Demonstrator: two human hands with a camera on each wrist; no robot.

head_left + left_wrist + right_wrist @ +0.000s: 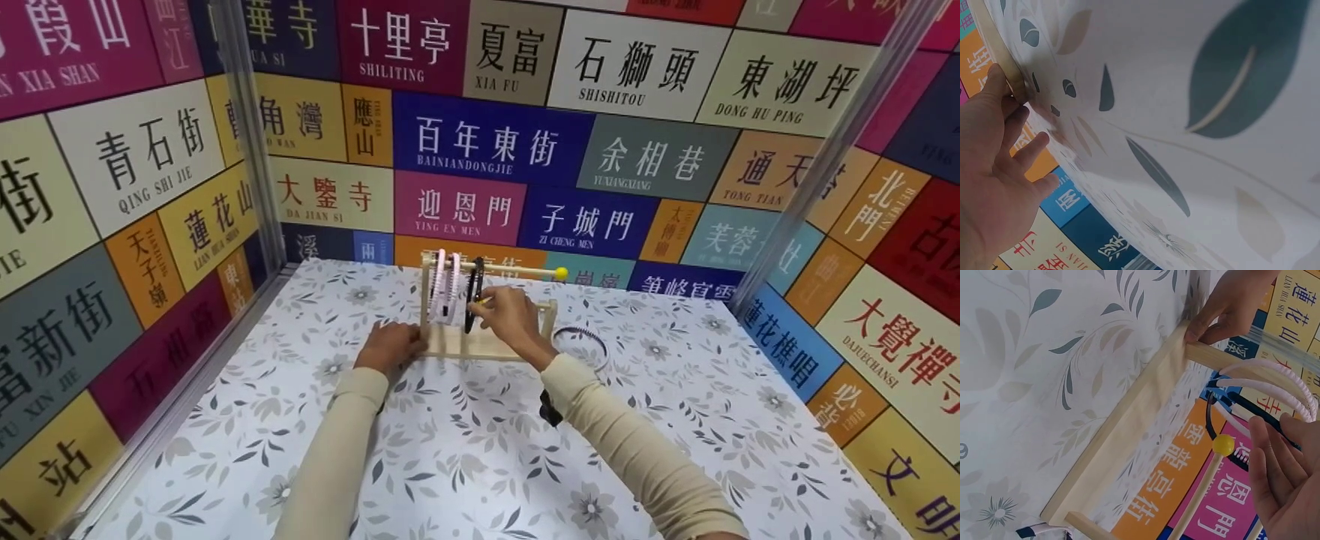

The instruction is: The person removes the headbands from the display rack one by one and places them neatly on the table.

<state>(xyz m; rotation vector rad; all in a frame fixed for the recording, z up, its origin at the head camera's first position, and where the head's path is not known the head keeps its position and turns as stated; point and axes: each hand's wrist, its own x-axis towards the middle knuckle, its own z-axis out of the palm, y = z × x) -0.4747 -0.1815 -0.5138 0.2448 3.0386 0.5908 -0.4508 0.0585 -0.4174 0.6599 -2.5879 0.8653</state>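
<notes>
A light wooden headband rack (480,346) stands on the table, its upper rod ending in a yellow ball (562,274). Pale pink headbands (436,289) hang toward the rod's left end. Right of them is a black headband (478,267), which my right hand (511,319) pinches between thumb and fingers. In the right wrist view the dark band runs into that hand (1292,478), beside the pink headbands (1264,365). At the rack's left end, my left hand (390,346) grips the lower corner by thumb and forefinger; the left wrist view shows its other fingers (1033,151) spread apart.
A dark toothed headband (585,332) lies on the table just right of the rack. The tabletop (465,450) has a leaf-patterned cover. Colourful sign-printed walls (487,142) rise behind and at both sides, with metal corner posts (259,150).
</notes>
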